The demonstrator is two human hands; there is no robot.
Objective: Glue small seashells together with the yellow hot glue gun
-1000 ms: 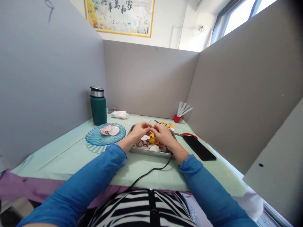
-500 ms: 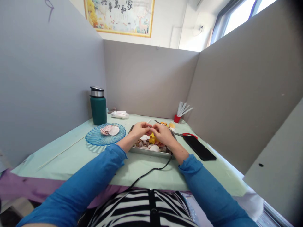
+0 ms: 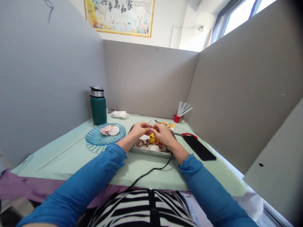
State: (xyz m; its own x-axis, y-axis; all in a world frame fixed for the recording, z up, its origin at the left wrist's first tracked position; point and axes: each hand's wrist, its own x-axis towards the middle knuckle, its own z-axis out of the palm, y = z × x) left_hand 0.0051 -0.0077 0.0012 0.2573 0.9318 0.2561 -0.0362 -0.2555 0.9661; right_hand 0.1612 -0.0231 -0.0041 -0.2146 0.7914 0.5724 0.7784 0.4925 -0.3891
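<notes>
My left hand (image 3: 139, 130) and my right hand (image 3: 162, 132) meet over a metal tray (image 3: 151, 152), fingertips pinched together. Whatever lies between the fingers is too small and hidden to make out. Beneath them the tray holds gravel-like bits, pale shells (image 3: 154, 148) and a yellow piece (image 3: 152, 138) that looks like a figure, close by my right fingers. Part of the tray's far side is covered by my hands.
To the left, a blue glass plate (image 3: 91, 136) carries several shells, with a green bottle (image 3: 98, 108) behind it. A black phone (image 3: 200, 147) and red-handled scissors (image 3: 190, 135) lie at right. White sticks stand in a red cup (image 3: 177, 119). A black cable (image 3: 151, 170) crosses the front.
</notes>
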